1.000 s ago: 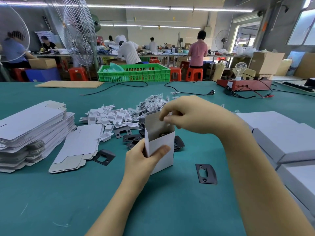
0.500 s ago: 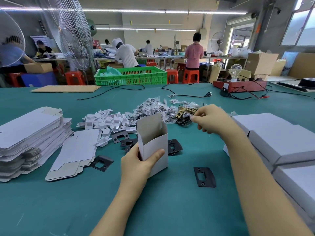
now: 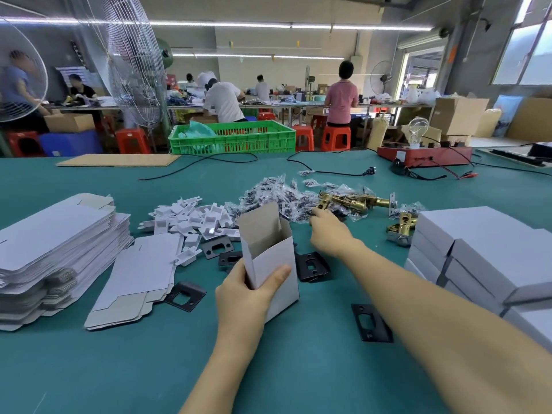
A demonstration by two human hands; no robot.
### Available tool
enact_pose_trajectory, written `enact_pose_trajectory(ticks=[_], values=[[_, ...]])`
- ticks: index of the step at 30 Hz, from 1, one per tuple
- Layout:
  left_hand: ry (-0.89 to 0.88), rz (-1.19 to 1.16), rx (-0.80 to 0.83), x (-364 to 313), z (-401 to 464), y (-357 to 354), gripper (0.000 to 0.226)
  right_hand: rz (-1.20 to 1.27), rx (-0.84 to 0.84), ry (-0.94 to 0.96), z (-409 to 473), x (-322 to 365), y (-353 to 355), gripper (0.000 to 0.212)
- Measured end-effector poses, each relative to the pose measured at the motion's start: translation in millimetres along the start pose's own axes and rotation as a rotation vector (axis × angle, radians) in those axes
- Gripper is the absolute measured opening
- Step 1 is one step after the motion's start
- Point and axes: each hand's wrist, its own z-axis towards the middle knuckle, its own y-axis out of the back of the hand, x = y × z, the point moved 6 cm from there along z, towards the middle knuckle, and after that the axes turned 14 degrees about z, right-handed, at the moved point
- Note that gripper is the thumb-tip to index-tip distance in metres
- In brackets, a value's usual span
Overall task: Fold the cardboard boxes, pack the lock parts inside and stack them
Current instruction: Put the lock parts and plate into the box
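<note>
At bench (image 3: 89, 369) centre, my left hand (image 3: 242, 297) grips open white box (image 3: 268, 258) upright; right hand (image 3: 328, 231) at 1 o'clock, fingers touching brass latches (image 3: 343, 201), grasp unclear.

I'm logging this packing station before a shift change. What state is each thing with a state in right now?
Small box: folded up, top flap open, upright.
Left hand: grips the small box.
Right hand: reaching among the brass latches; grip unclear.
Box blanks: flat, stacked.
Finished boxes: closed, stacked.
Black plate: lying loose on the table.
</note>
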Motion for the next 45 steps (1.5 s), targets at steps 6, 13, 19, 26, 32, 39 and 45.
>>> enact_pose_trajectory(ticks=[6,13,19,26,32,39,45], values=[[0.002,-0.002,0.010,1.3,0.0,-0.4,0.020,-0.226,0.125,-0.005,10.6,-10.7,-16.7,0.041],[-0.001,0.005,0.011,1.4,2.1,-0.4,0.022,-0.192,0.169,-0.015,9.6,-14.8,-14.6,0.037],[-0.013,0.025,0.017,-2.9,0.6,0.2,0.024,0.317,-0.113,0.070,-21.2,12.7,29.0,0.038],[-0.029,0.068,0.029,-9.6,-4.5,0.7,0.027,1.059,-0.241,0.089,-99.0,19.4,73.4,0.010],[-0.045,0.073,0.051,-12.0,-6.9,-2.0,0.026,1.297,-0.198,0.024,-117.8,16.5,82.7,0.014],[-0.020,0.030,0.082,-9.1,-7.6,-6.4,0.024,1.012,-0.280,0.018,-120.2,12.6,100.1,0.025],[-0.028,-0.023,0.186,-14.3,-12.6,-13.4,0.024,1.045,-0.256,0.168,-129.1,33.6,115.5,0.032]])
